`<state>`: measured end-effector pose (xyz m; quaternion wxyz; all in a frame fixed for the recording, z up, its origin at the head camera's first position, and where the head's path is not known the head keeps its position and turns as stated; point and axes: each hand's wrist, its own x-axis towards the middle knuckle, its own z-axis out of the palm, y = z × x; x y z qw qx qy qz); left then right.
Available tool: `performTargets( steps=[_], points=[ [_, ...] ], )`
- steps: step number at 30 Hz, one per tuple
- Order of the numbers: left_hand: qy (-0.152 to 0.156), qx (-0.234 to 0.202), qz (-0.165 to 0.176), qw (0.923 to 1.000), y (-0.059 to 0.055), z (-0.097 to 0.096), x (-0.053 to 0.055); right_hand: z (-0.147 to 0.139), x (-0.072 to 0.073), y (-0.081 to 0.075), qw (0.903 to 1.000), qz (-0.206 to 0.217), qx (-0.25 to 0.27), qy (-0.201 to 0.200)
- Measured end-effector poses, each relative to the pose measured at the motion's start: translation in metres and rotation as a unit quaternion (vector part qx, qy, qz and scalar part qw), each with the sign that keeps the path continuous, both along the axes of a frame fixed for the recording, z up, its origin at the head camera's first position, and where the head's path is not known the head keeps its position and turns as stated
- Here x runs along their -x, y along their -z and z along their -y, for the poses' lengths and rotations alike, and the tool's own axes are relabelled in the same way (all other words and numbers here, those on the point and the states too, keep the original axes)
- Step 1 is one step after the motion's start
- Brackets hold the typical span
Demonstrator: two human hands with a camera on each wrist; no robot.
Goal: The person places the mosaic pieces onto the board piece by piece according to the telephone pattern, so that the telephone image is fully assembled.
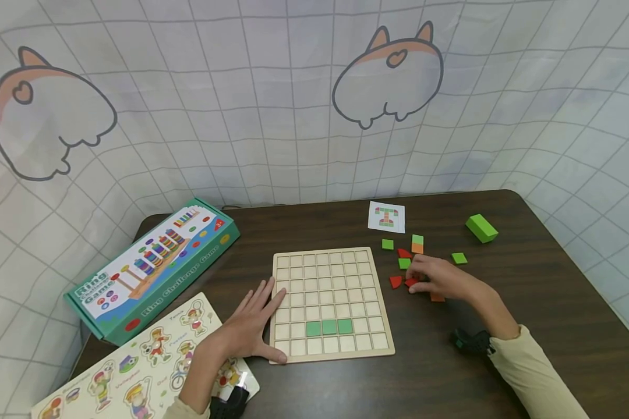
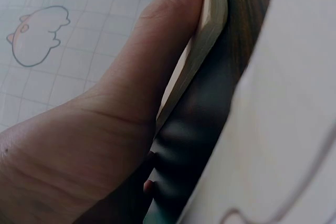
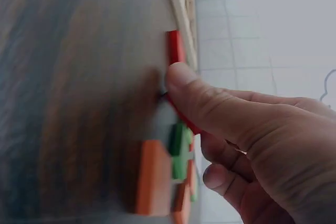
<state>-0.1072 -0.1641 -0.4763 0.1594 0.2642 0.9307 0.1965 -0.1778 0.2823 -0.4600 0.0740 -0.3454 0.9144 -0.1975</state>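
Observation:
A wooden grid board (image 1: 381, 302) lies on the table, with a row of green squares (image 1: 329, 327) set in its second row from the front. My left hand (image 1: 243, 326), fingers spread, rests along the board's left edge, its thumb by the front left corner. To the right of the board, my right hand (image 1: 442, 278) pinches a small red piece (image 3: 184, 116) between thumb and fingers, low over the table. Another red piece (image 1: 395, 282) lies just left of it. An orange piece (image 3: 152, 177) is below the hand in the right wrist view.
Loose green pieces (image 1: 388, 244) and an orange piece (image 1: 417, 248) lie around the right hand. Behind them is a pattern card (image 1: 372, 224). A green block (image 1: 481, 228) stands far right. A game box (image 1: 188, 279) and a picture board (image 1: 115, 398) occupy the left.

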Motion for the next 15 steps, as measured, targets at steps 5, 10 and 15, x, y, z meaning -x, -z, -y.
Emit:
performTargets(
  steps=[5, 10, 15],
  points=[
    [0.000, -0.001, -0.001, 1.0000, 0.001, 0.001, 0.001, 0.017, -0.008, -0.010, 0.9965, -0.008, 0.083, 0.011],
    [-0.001, 0.000, 0.002, 1.0000, 0.001, 0.001, 0.001, 0.056, -0.024, -0.013, 0.9838, 0.042, 0.174, -0.008],
    [-0.003, 0.002, 0.006, 1.0000, 0.000, 0.000, 0.001, 0.100, -0.038, -0.007, 0.9823, 0.071, 0.170, -0.032]
  ],
)
